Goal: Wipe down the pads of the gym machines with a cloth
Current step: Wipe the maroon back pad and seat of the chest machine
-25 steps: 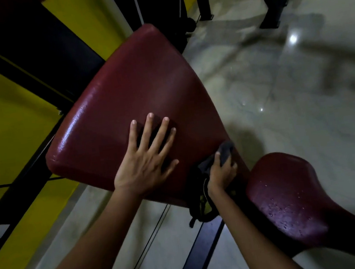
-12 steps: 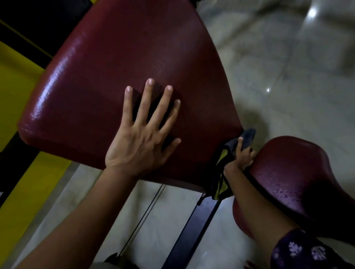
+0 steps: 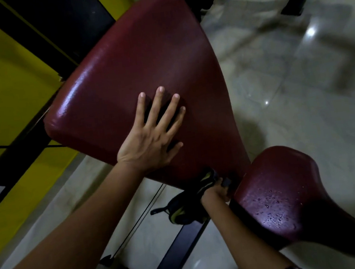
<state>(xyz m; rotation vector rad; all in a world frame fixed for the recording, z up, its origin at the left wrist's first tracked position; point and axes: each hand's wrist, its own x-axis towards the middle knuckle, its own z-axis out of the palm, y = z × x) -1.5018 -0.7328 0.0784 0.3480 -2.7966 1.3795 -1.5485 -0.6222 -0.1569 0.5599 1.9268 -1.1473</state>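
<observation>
While the right hand (image 3: 214, 192) curls its fingers round a soft dark cloth with yellow trim (image 3: 190, 203) at the low tip of the big smooth dark-red back pad (image 3: 140, 71), the left hand (image 3: 149, 138) lies flat on it, fingers spread. That cloth looks light and floppy; bunch it. The wet small red seat pad (image 3: 283, 199) may be slippery.

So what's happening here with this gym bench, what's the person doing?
A person is wiping down a maroon gym bench. The left hand presses flat, fingers spread, on the large back pad. The right hand grips a dark cloth with yellow trim at the narrow lower end of that pad, next to the seat pad. The seat pad has water droplets on it.
</observation>
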